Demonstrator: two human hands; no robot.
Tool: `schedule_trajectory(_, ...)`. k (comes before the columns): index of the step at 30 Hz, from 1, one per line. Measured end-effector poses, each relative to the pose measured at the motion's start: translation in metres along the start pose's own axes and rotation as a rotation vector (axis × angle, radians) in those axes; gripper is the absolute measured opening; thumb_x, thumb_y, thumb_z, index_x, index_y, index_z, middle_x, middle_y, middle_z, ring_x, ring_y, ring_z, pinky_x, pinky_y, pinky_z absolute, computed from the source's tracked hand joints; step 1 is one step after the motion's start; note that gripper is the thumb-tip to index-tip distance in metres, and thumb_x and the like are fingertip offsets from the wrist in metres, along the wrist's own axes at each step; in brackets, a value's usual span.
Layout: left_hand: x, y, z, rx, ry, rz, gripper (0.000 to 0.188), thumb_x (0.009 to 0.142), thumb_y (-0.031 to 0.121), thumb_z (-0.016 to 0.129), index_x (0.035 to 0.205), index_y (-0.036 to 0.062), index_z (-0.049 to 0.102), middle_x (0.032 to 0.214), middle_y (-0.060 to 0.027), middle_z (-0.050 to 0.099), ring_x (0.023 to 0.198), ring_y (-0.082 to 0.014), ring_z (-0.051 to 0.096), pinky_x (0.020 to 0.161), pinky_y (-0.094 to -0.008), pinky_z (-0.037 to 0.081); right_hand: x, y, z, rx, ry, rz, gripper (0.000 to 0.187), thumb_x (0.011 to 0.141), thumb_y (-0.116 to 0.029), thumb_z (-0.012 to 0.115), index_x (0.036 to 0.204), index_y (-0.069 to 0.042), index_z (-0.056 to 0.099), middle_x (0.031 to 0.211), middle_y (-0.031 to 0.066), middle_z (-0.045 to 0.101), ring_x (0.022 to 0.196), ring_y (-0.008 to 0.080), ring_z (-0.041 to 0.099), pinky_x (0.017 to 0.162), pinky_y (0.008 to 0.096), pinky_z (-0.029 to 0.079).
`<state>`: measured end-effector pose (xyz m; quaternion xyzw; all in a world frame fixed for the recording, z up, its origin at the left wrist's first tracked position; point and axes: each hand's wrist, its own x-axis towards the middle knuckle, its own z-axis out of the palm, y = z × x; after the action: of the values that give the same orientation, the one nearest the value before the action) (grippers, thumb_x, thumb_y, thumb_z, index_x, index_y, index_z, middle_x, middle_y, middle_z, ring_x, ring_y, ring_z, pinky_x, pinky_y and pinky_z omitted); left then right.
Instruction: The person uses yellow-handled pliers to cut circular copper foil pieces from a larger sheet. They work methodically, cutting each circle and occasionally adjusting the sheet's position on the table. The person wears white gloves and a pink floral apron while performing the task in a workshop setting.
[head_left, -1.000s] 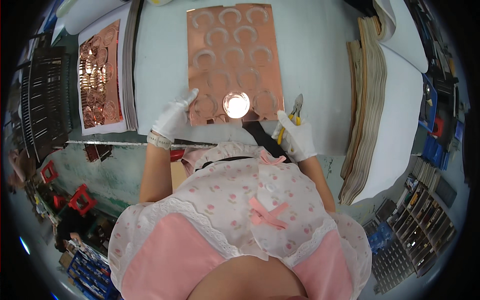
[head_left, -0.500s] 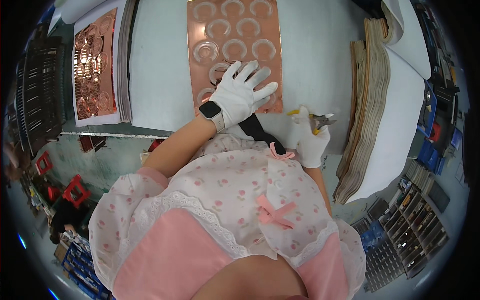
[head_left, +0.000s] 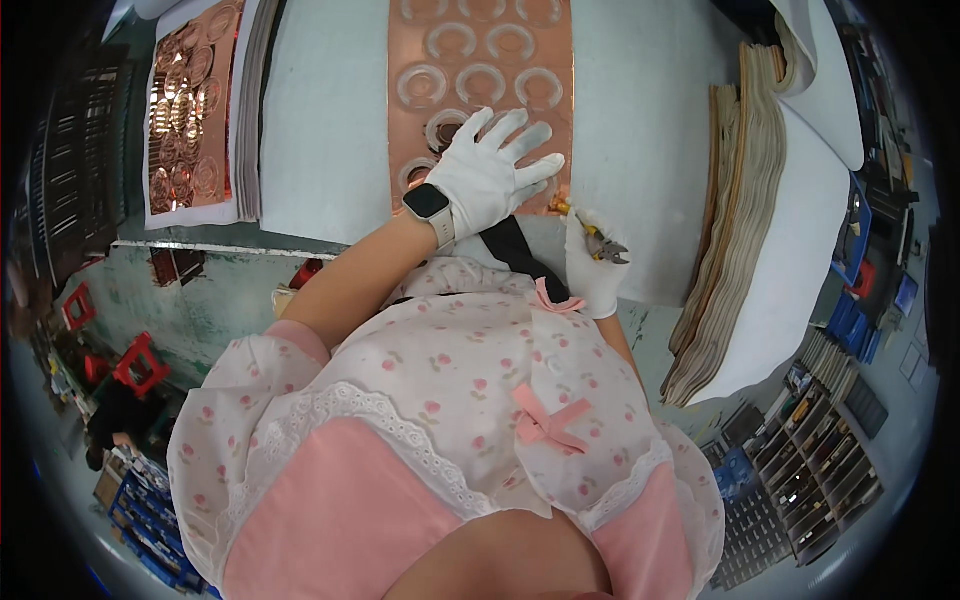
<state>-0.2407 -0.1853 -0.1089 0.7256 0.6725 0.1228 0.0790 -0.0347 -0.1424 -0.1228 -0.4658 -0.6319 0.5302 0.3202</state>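
A copper-coloured sheet (head_left: 480, 60) with rows of ring-shaped cut-outs lies on the white table (head_left: 320, 110) in front of me. My left hand (head_left: 492, 170), in a white glove with a smartwatch on the wrist, lies flat with fingers spread on the sheet's near end. My right hand (head_left: 592, 265), also gloved, is closed around small cutting pliers (head_left: 598, 240) with yellow handles, just off the sheet's near right corner.
A second tray of copper ring pieces (head_left: 185, 110) sits at the left on a stack of sheets. A tall stack of paper-like sheets (head_left: 760, 220) stands to the right. Bins and racks (head_left: 800, 480) fill the floor at lower right; red stools (head_left: 140, 360) at left.
My left hand moved from the sheet's near left corner onto the sheet and now presses it flat. The view has shifted closer to the sheet. The right hand keeps the pliers.
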Motion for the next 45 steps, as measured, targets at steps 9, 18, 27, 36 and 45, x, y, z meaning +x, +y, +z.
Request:
schedule_trajectory(9,0.0,0.02,-0.007,0.017,-0.085,-0.072,0.059,0.084,0.037,0.058,0.135,0.012,0.044,0.137,-0.0139,0.043,0.131,-0.0386,0.034,0.107,-0.0587,0.023,0.02,-0.029,-0.036,0.316,0.137,0.479,0.016,0.088,-0.005,0.063,0.097,0.007,0.058,0.099,0.0128,0.063,0.09,0.019,0.063,0.085,0.0374,0.056)
schedule_trajectory(18,-0.003,0.042,0.0,0.021,-0.081,0.011,0.051,0.08,0.012,0.053,0.128,-0.0016,0.042,0.126,-0.0222,0.047,0.124,-0.0403,0.04,0.103,-0.0522,0.033,0.032,-0.051,-0.059,-0.202,-0.256,0.456,0.029,0.09,-0.027,0.062,0.098,0.0,0.062,0.078,0.0114,0.068,0.074,0.0242,0.067,0.065,0.0341,0.05)
schedule_trajectory(27,-0.018,0.01,-0.114,-0.118,0.252,-0.195,0.035,0.085,0.01,0.053,0.12,0.007,0.054,0.104,-0.0114,0.064,0.091,-0.0261,0.064,0.074,-0.0338,0.051,0.068,-0.086,-0.069,-0.239,-0.508,0.319,0.037,0.089,-0.036,0.062,0.087,0.001,0.061,0.074,0.0123,0.066,0.073,0.024,0.066,0.068,0.031,0.049)
schedule_trajectory(36,-0.014,-0.061,-0.348,-0.173,0.704,-0.252,0.024,0.09,0.015,0.06,0.109,0.0031,0.066,0.097,-0.0038,0.07,0.079,-0.0102,0.064,0.076,-0.0284,0.053,0.083,-0.106,-0.055,0.149,-0.526,0.462,0.026,0.093,-0.028,0.06,0.087,-0.003,0.054,0.078,0.0093,0.062,0.077,0.0221,0.065,0.073,0.036,0.054)
schedule_trajectory(45,0.138,-0.11,-0.285,-0.148,-0.096,0.138,0.024,0.087,0.022,0.061,0.106,0.0096,0.069,0.095,-0.0074,0.071,0.082,-0.0162,0.066,0.077,-0.0319,0.053,0.083,-0.077,-0.035,0.306,-0.543,0.592,0.024,0.092,-0.024,0.061,0.093,-0.001,0.053,0.081,0.0125,0.061,0.075,0.025,0.064,0.072,0.0408,0.056)
